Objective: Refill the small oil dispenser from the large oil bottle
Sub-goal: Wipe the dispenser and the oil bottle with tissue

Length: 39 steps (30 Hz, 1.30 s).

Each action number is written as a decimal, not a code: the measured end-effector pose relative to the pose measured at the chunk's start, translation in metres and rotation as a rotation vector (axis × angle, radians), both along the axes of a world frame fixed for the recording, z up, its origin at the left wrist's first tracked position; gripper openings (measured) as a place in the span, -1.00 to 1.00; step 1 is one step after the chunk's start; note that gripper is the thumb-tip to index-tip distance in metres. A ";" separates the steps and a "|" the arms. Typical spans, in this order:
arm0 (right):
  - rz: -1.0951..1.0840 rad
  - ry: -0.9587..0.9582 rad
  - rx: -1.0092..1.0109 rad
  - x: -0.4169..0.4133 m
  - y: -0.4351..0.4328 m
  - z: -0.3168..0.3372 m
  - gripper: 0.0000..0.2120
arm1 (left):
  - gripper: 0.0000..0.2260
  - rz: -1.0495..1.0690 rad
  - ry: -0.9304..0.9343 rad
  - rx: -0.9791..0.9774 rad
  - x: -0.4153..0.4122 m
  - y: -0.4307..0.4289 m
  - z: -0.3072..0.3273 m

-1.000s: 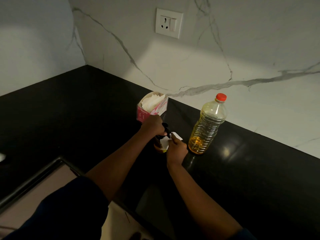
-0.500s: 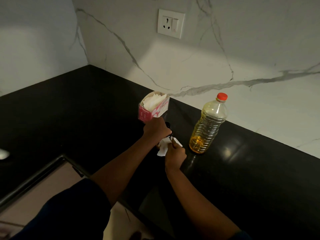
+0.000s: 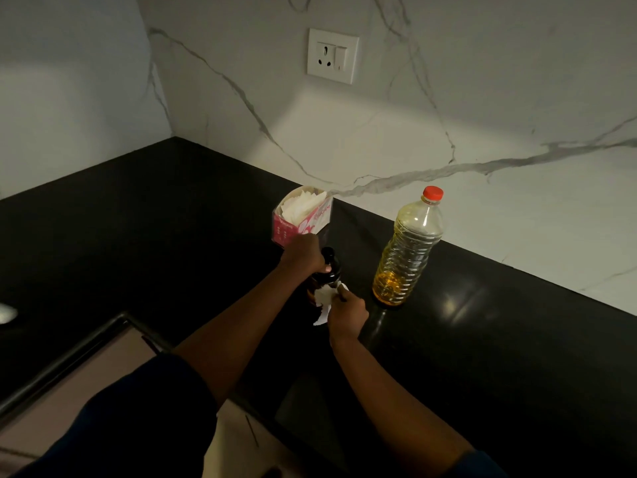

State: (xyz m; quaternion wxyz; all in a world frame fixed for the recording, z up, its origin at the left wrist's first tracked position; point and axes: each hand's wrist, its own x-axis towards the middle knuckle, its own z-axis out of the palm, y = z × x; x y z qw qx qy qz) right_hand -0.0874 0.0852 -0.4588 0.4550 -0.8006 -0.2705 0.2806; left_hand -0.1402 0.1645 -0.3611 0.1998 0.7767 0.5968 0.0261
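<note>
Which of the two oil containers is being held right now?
The small dark dispenser, gripped by the left hand, tissue in the right hand; the large red-capped bottle stands untouched.

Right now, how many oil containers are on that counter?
2. The red-capped large oil bottle stands upright near the wall. The small oil dispenser stands left of it, gripped by the left hand; the right hand holds a tissue against it.
</note>
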 end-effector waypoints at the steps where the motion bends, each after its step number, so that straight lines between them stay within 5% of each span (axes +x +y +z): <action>1: -0.013 -0.029 0.022 -0.002 -0.002 0.001 -0.66 | -0.53 -0.029 -0.002 -0.018 0.000 0.001 0.002; 7: -0.013 -0.133 0.097 -0.005 0.002 0.019 -0.66 | -0.53 -0.045 0.072 -0.057 -0.005 0.000 0.005; 15: 0.064 0.093 -0.068 0.007 0.004 0.013 -0.61 | -0.58 -0.045 0.112 -0.061 -0.004 -0.004 0.008; 22: -0.092 0.149 -0.042 -0.009 -0.002 0.012 -0.69 | -0.60 0.017 0.185 0.017 -0.003 -0.006 0.010; 29: -0.102 0.091 0.170 -0.004 0.004 0.021 -0.61 | -0.56 0.011 0.174 0.043 -0.004 -0.007 0.010; 39: -0.108 0.231 -0.026 -0.002 0.000 -0.003 -0.64 | -0.56 -0.040 0.003 0.090 -0.001 -0.005 -0.001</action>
